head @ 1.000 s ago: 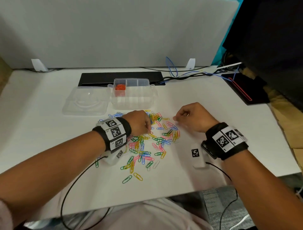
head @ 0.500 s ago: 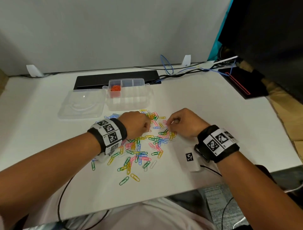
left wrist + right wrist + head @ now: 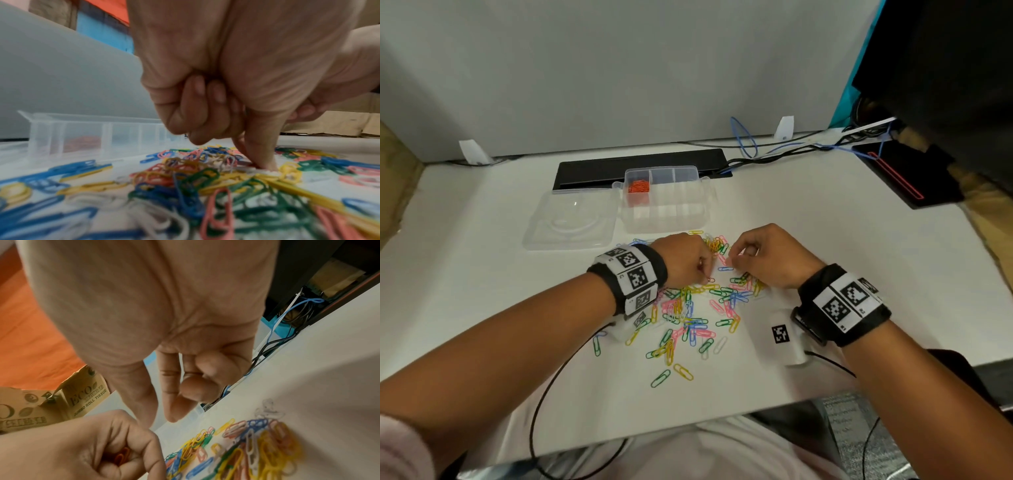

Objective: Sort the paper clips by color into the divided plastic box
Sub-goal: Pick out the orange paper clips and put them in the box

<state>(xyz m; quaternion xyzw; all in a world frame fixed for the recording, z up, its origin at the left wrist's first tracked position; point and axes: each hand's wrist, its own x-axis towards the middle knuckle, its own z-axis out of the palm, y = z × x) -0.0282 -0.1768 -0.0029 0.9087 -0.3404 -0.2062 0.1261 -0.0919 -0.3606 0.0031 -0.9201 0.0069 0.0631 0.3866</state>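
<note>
Paper clips [image 3: 690, 311] of mixed colors lay scattered in a loose pile on the white desk [image 3: 859, 274], just in front of the divided plastic box [image 3: 664, 200]. Box compartments stood open, and the rear left one held orange clips [image 3: 638, 186]. Its clear lid [image 3: 571, 219] lay flat on the desk, touching the box's left side.

Left hand [image 3: 683, 258] rested over the pile's far left part. Its fingers [image 3: 195, 104] were curled into the palm around a few orange clips [image 3: 123, 455], visible from the right wrist view. The thumb tip [image 3: 265, 160] pressed down onto the desk among the clips.

Right hand [image 3: 770, 255] hovered over the far right part of the pile, close beside the left hand. Its fingers [image 3: 174, 394] were loosely curled with thumb and forefinger slightly apart, and nothing showed between them.

Both wrists carried black bands with square coded markers [image 3: 635, 274]. A small white unit with a marker [image 3: 780, 334] lay on the desk beside the right wrist. A black strip [image 3: 599, 168] lay behind the box, with blue and black cables [image 3: 774, 154] running along the rear edge of the desk.
</note>
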